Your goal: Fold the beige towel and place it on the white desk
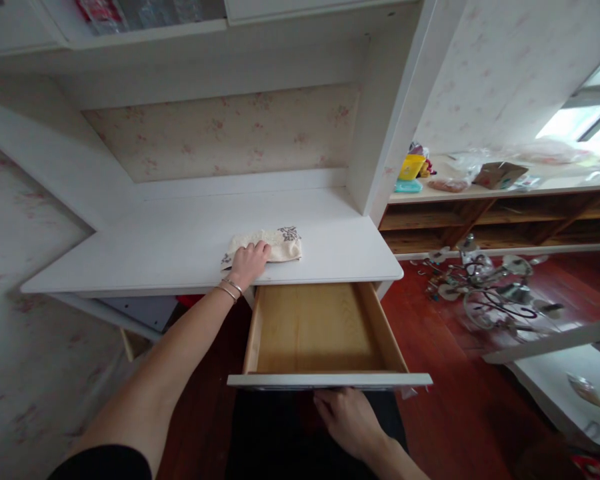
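My left hand (249, 261) rests on a folded cream cloth (280, 243) with a dark pattern at its edge, lying on the white desk top (180, 247). Its fingers curl over the cloth's near edge. Thin bracelets circle that wrist. Below the desk a wooden drawer (315, 330) stands pulled out, with nothing inside. My right hand (347, 417) is under the drawer's white front panel (330, 380), fingers curled up behind its lower edge.
A white hutch with upper shelves rises over the desk. To the right, a long wooden shelf unit (500, 213) carries a yellow tub, bags and a cardboard box. A metal chandelier (490, 287) lies on the red wood floor. White furniture (565, 380) stands at the lower right.
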Demonstrator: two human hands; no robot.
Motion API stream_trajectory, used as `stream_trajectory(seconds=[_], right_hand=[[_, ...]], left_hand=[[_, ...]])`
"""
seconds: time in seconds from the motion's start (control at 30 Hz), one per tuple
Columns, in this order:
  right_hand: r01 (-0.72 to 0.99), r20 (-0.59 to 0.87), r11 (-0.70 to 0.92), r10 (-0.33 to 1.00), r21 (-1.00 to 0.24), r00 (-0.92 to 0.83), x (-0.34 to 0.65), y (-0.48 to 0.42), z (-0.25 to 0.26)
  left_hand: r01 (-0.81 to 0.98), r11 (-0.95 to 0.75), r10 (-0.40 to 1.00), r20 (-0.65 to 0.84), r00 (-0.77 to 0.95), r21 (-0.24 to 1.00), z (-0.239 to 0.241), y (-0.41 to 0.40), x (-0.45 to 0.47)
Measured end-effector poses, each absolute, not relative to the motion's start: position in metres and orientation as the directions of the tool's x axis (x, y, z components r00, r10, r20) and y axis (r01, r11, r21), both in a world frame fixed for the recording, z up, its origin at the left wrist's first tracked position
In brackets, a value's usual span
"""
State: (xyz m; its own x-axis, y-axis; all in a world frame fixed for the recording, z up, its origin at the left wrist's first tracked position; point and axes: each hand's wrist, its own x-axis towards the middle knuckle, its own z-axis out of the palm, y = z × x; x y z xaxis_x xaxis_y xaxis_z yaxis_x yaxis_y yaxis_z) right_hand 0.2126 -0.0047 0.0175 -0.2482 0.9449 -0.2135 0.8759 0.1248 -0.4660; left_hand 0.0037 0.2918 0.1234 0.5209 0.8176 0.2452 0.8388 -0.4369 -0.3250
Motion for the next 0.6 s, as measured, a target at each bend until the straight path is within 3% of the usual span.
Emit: stream_trajectory(seconds=[0.13, 0.33, 0.6], right_hand=[[0.848, -0.233, 0.118, 0.934, -0.517, -0.271, 0.211, -0.033, 0.011], [0.841, -0.269, 0.128, 0.913, -0.526, -0.307, 0.209, -0.055, -0.007], [0.829, -0.319, 0.084, 0.898, -0.554, -0.304, 0.209, -0.067, -0.018]], left_hand=[[0.792, -0.513, 0.772, 0.225, 0.594, -0.332, 0.128, 0.27, -0.004], [0.654, -0.677, 0.598, 0.267, 0.756, -0.337, 0.12, 0.208, 0.005], [0.526, -0.808, 0.504, 0.152, 0.85, -0.264, 0.057, 0.138, 0.035]])
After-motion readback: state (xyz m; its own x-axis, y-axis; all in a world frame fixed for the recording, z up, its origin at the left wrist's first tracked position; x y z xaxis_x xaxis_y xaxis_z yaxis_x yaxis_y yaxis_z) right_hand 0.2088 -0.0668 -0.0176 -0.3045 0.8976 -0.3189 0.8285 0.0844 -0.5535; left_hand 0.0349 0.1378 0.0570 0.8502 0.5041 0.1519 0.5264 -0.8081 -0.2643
